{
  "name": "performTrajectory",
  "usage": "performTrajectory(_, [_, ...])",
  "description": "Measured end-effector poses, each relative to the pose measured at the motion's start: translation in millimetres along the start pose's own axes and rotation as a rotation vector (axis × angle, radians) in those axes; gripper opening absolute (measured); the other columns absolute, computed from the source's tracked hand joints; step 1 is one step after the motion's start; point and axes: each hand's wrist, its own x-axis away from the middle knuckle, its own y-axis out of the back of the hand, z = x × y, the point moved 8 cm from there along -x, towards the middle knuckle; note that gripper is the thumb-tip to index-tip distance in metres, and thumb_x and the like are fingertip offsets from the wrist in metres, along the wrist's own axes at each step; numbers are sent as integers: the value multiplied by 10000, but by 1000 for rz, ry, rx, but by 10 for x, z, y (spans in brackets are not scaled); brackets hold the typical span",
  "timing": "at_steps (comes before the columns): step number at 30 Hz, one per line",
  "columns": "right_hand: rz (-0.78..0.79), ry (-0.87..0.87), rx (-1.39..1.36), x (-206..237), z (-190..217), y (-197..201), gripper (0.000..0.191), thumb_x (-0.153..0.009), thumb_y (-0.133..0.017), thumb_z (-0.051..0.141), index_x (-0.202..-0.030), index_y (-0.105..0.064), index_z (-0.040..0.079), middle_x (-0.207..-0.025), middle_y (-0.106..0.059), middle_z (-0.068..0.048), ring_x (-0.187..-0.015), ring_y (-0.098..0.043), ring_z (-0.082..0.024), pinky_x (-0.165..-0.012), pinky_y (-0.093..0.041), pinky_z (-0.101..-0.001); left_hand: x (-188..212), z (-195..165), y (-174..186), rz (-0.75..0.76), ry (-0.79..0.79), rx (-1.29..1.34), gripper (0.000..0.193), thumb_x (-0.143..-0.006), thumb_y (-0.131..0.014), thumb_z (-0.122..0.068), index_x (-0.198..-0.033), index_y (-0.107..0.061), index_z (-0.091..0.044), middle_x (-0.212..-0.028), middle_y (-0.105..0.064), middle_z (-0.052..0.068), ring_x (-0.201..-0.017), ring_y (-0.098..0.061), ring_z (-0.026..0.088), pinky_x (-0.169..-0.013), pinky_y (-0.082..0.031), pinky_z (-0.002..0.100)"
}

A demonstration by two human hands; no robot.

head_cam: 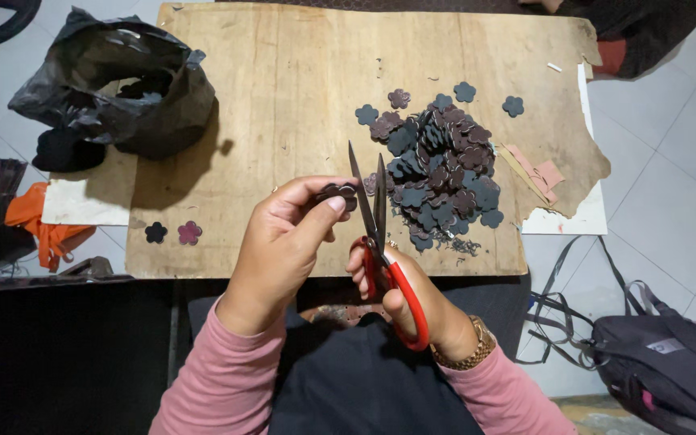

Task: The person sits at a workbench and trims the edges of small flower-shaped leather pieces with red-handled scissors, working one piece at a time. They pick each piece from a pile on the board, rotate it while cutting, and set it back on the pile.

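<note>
My left hand (287, 242) pinches a small dark flower-shaped cutout (338, 192) between thumb and fingers, held just left of the scissor blades. My right hand (416, 302) grips red-handled scissors (380, 242), their blades parted and pointing away from me. Beyond the blades lies a heap of dark flower-shaped pieces (441, 173) on a worn wooden board (283, 97). Both sleeves are pink, and a gold watch sits on my right wrist.
A black plastic bag (118, 84) slumps at the board's left edge. Two loose flower pieces (172, 233) lie at the board's near left corner. Tan scraps (535, 176) sit right of the heap. A dark backpack (670, 366) rests on the tiled floor, right.
</note>
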Motion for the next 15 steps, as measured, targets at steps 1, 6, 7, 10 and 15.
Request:
performTrajectory(1, [2,1,20,4,1,-1,1040,-754,-575,928,-1243,-541,11,-1049,-523,-5,-920,-488,-86,-825,-457,-237,8,11,-6,-9,7,2,272,-974,-633,-55,-1241,-664,-10,-999,-699,19,-884,-644,56,-755,-531,220])
performTrajectory(6, [16,13,43,-12,32,-33,1052,-771,-570,927,-1253,-530,-7,-1088,-528,-27,-967,-497,-108,-877,-470,-259,0,-22,3,-35,-38,94,403,-945,-679,21,-1312,-517,-10,-1000,-642,42,-818,-600,62,-719,-521,197])
performTrajectory(7, [14,16,66,-11,47,-34,1052,-771,-553,935,-1249,-532,-2,-1083,-531,-25,-961,-502,-105,-868,-474,-258,7,-14,8,-44,-26,95,417,-937,-682,31,-1313,-506,-9,-993,-646,46,-812,-602,65,-714,-518,192])
performTrajectory(10, [7,40,137,-23,103,-29,1051,-777,-513,950,-1238,-538,6,-1070,-543,-24,-949,-517,-101,-852,-485,-255,8,-4,2,-50,-5,105,435,-922,-681,43,-1307,-485,-2,-981,-661,64,-851,-647,80,-753,-541,197])
performTrajectory(15, [-13,67,214,-22,143,-19,1027,-800,-492,946,-1212,-555,8,-1028,-557,-34,-913,-530,-109,-827,-491,-256,16,12,-25,-49,20,147,428,-918,-674,51,-1292,-468,17,-978,-685,99,-893,-695,114,-793,-569,216])
